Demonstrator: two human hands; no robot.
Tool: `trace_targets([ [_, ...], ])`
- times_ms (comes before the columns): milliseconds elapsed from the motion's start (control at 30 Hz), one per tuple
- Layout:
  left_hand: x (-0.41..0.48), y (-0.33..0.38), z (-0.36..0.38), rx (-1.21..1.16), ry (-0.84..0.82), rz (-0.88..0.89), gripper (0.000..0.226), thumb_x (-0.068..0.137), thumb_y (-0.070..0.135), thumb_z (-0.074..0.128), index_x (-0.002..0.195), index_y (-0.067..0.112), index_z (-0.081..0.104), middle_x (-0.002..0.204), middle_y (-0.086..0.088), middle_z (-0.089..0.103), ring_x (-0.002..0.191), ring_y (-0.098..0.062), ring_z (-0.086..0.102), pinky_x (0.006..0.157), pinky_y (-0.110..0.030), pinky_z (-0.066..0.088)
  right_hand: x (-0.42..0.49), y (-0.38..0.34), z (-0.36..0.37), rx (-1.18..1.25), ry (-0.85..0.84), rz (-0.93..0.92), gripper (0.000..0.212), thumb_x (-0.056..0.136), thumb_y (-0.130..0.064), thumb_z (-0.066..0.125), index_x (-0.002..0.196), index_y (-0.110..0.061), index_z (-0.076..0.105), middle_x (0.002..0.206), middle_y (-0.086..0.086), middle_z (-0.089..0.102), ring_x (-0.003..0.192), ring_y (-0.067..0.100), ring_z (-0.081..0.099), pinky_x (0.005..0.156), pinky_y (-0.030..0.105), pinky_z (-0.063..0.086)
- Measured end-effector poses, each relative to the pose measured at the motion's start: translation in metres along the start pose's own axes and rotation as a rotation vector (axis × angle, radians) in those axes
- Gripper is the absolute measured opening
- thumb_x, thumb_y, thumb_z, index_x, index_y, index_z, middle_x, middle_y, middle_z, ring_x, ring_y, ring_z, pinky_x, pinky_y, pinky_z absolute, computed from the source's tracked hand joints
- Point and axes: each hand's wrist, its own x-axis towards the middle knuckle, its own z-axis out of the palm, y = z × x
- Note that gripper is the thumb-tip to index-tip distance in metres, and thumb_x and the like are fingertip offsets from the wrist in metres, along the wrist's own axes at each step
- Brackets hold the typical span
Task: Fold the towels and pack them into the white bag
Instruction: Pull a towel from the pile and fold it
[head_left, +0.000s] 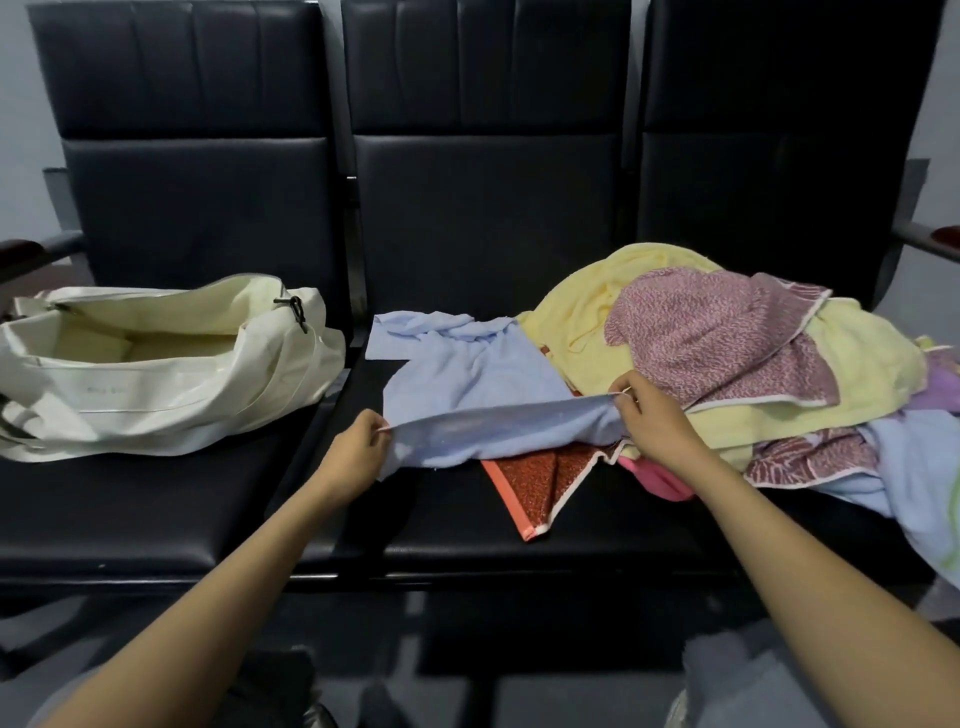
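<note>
Two bare forearms reach in from the near edge over a row of black seats (156, 499). The left grip (358, 452) pinches the near left corner of a light blue towel (478, 374) between thumb and curled fingers. The right grip (649, 415) pinches the near right corner the same way, so the near edge is stretched between them and lifted off the middle seat. The rest of this towel lies rumpled on the seat farther back.

Just beneath the lifted edge, an orange-red towel (540, 483) with a pale border pokes out toward the near side. A pink cloth (662, 480) shows beside it, under the right wrist. To the right and farther back, a loose pile covers the right seat: a yellow towel (582, 312), a pink patterned towel (711, 338) draped on top, and another pale blue towel (909, 467) at the near right edge.

On the left seat, well apart from the pile, the white bag (156, 400) lies open, its pale lining showing. The dark padded seat backs (483, 156) stand behind everything.
</note>
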Motion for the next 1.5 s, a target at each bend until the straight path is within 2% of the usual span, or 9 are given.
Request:
trace_targets([
  [133, -0.005, 0.019, -0.012, -0.521, 0.096, -0.066, 0.013, 0.098, 0.013, 0.05, 0.096, 0.005, 0.059, 0.081, -0.004, 0.059, 0.081, -0.019, 0.053, 0.066, -0.025, 0.042, -0.003, -0.014, -0.02, 0.413, 0.004, 0.122, 0.015, 0.102, -0.015, 0.044, 0.105, -0.012, 0.058, 0.099, 0.003, 0.059, 0.094, 0.019, 0.055, 0.085, 0.035, 0.046],
  [300, -0.004, 0.051, -0.044, -0.914, 0.005, -0.057, 0.034, 0.099, 0.024, 0.05, 0.119, -0.002, 0.059, 0.109, -0.015, 0.067, 0.097, -0.024, 0.063, 0.081, -0.033, 0.05, 0.002, -0.044, -0.056, 0.85, -0.026, 0.178, 0.018, 0.101, -0.012, 0.044, 0.091, -0.016, 0.058, 0.09, 0.002, 0.062, 0.076, 0.012, 0.058, 0.065, 0.023, 0.049],
  [433, -0.005, 0.077, -0.072, -0.842, 0.131, 0.035, 0.021, 0.097, 0.028, 0.054, 0.102, 0.012, 0.067, 0.078, 0.003, 0.07, 0.077, -0.013, 0.065, 0.063, -0.023, 0.048, 0.013, -0.065, -0.078, 0.684, 0.102, 0.047, 0.019, 0.099, -0.015, 0.049, 0.088, -0.024, 0.061, 0.092, 0.002, 0.062, 0.084, 0.015, 0.058, 0.068, 0.026, 0.049],
  [700, -0.024, 0.092, -0.114, -0.722, 0.328, 0.136, 0.015, 0.092, 0.027, 0.061, 0.087, 0.015, 0.069, 0.087, -0.007, 0.068, 0.086, -0.018, 0.063, 0.08, -0.034, 0.05, -0.003, -0.091, -0.111, 0.545, 0.094, -0.103, 0.02, 0.096, -0.015, 0.056, 0.084, -0.028, 0.066, 0.09, -0.004, 0.066, 0.09, 0.013, 0.059, 0.08, 0.027, 0.047],
  [900, -0.043, 0.067, -0.104, -0.524, 0.186, 0.067, 0.012, 0.093, 0.02, 0.061, 0.087, 0.014, 0.07, 0.083, -0.005, 0.068, 0.078, -0.014, 0.06, 0.071, -0.025, 0.046, -0.028, -0.081, -0.11, 0.355, -0.122, -0.063, 0.013, 0.096, -0.017, 0.056, 0.099, -0.016, 0.069, 0.101, -0.002, 0.067, 0.093, 0.011, 0.059, 0.079, 0.022, 0.046],
  [1133, -0.011, 0.0, -0.057, -0.129, 0.007, -0.087, 0.019, 0.087, 0.024, 0.068, 0.084, 0.005, 0.071, 0.094, -0.013, 0.071, 0.083, -0.024, 0.062, 0.069, -0.033, 0.046, -0.01, -0.028, -0.042, -0.021, -0.513, 0.105, 0.025, 0.089, 0.001, 0.053, 0.096, -0.017, 0.069, 0.105, 0.006, 0.067, 0.101, 0.021, 0.059, 0.085, 0.033, 0.047],
  [1267, 0.018, -0.013, -0.042, -0.133, 0.015, -0.114, 0.024, 0.086, 0.027, 0.069, 0.086, 0.003, 0.068, 0.094, -0.014, 0.07, 0.086, -0.028, 0.063, 0.066, -0.035, 0.046, 0.015, -0.022, -0.021, -0.13, -0.38, 0.11, 0.017, 0.087, -0.004, 0.055, 0.093, -0.013, 0.068, 0.098, 0.004, 0.064, 0.09, 0.018, 0.056, 0.063, 0.026, 0.042],
  [1367, 0.033, -0.014, -0.033, -0.138, 0.036, -0.121, 0.021, 0.089, 0.023, 0.067, 0.09, 0.002, 0.068, 0.089, -0.013, 0.068, 0.085, -0.027, 0.061, 0.065, -0.032, 0.043, 0.033, -0.025, -0.006, -0.065, -0.263, 0.039, 0.01, 0.091, -0.015, 0.057, 0.082, -0.021, 0.057, 0.088, -0.005, 0.058, 0.086, 0.015, 0.054, 0.064, 0.026, 0.039],
  [1500, 0.053, -0.021, -0.022, 0.051, -0.091, -0.198, 0.016, 0.092, 0.016, 0.053, 0.093, 0.005, 0.064, 0.09, -0.01, 0.062, 0.081, -0.025, 0.055, 0.062, -0.029, 0.04, 0.045, -0.027, 0.014, 0.056, -0.427, 0.043, 0.012, 0.092, -0.013, 0.058, 0.082, -0.019, 0.057, 0.088, -0.008, 0.057, 0.082, 0.007, 0.051, 0.065, 0.019, 0.037],
])
